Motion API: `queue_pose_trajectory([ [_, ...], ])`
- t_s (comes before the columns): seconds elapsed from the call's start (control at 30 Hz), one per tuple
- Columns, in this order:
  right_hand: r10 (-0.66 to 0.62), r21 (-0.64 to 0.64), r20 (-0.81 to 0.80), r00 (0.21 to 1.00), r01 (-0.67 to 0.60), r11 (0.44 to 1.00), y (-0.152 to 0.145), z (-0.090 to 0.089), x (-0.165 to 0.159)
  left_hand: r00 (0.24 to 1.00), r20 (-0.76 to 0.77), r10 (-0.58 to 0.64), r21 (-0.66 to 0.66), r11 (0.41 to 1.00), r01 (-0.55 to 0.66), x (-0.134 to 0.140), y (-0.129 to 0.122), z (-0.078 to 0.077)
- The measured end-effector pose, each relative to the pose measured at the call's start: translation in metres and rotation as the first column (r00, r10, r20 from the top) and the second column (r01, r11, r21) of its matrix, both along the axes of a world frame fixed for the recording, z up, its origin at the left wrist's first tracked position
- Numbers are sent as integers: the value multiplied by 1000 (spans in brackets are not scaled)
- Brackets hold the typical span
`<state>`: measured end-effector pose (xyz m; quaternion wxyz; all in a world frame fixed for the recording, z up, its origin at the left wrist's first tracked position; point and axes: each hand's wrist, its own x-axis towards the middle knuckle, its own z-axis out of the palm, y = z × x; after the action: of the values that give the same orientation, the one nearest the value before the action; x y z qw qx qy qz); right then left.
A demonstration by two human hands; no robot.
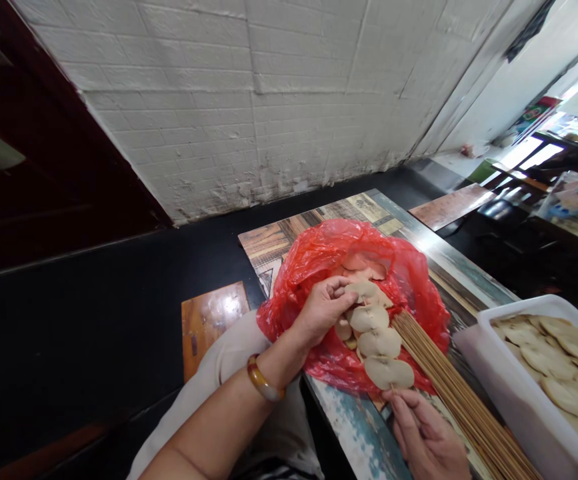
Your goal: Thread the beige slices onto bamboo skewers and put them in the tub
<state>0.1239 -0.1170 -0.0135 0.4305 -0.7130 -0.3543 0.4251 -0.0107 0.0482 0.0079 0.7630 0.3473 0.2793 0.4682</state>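
Observation:
Several thin, pale slices (379,342) that look like potato are threaded in a row on one wooden skewer (392,387). My right hand (426,427) pinches the skewer's lower end, just below the nearest slice. At the far end, my left hand (325,308) grips the top slice (363,291) between thumb and fingers. Beneath the row lies an open red plastic bag (313,257) with more slices inside. A thick bundle of bare wooden skewers (463,393) rests with its tips on the bag, to the right of the threaded slices.
A white plastic tub (523,393) of pale slices stands at the right on the wood-patterned table (339,407). A wooden stool (211,317) is at the left. Behind the table rises a white brick-patterned wall (209,107). Farther right are another bench (451,205) and furniture.

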Motion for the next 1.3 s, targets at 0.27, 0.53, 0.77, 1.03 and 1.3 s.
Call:
queue_pose_trajectory([
  [0.27,30,-2,88,996,-30,1000,0,-1,1,999,22,-37,-53,998,38,-2,2,-4],
  [0.53,55,34,107,993,-59,998,0,-3,5,999,12,-36,-108,993,37,-2,3,-6],
  [0.77,64,18,118,991,-66,998,-1,-7,10,998,47,-30,-122,992,35,-3,2,-1],
  [1.03,18,2,55,998,-18,1000,-1,-6,8,999,30,-15,-113,993,18,-2,4,-5],
  [1.3,55,-25,58,997,-54,998,-1,-7,10,999,48,-20,-130,991,26,-5,4,-5],
])
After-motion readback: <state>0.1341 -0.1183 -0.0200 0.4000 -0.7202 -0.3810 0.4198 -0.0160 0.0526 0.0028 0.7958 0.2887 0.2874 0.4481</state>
